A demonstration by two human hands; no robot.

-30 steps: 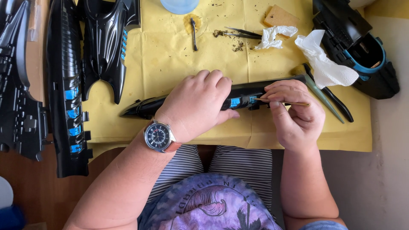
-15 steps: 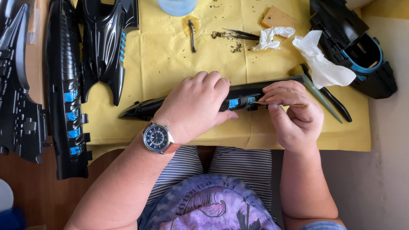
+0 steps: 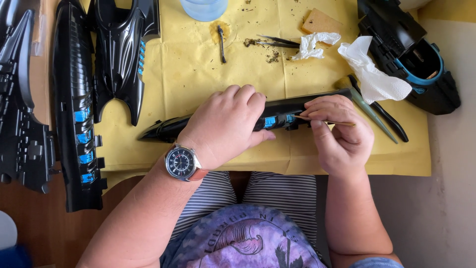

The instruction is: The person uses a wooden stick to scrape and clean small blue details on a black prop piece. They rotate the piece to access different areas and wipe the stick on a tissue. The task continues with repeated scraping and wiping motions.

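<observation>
A long black plastic model part (image 3: 168, 128) with small blue panels lies across the yellow paper (image 3: 198, 74). My left hand (image 3: 228, 124), a wristwatch (image 3: 181, 162) on its wrist, presses down on the part's middle and grips it. My right hand (image 3: 337, 134) pinches a thin brush (image 3: 342, 122), its tip at the blue panels (image 3: 275, 120) on the part's right portion.
Other black model pieces with blue panels (image 3: 79, 109) (image 3: 121, 54) lie at the left, another black and blue piece (image 3: 411, 59) at the upper right. A water cup (image 3: 204, 7), tweezers (image 3: 277, 42), a sponge (image 3: 322, 21), crumpled tissues (image 3: 372, 74) and dark-handled tools (image 3: 382, 111) lie on the paper.
Hardly anything differs; both hands stay on the long part, and the brush tip shifts only slightly at the blue panels.
</observation>
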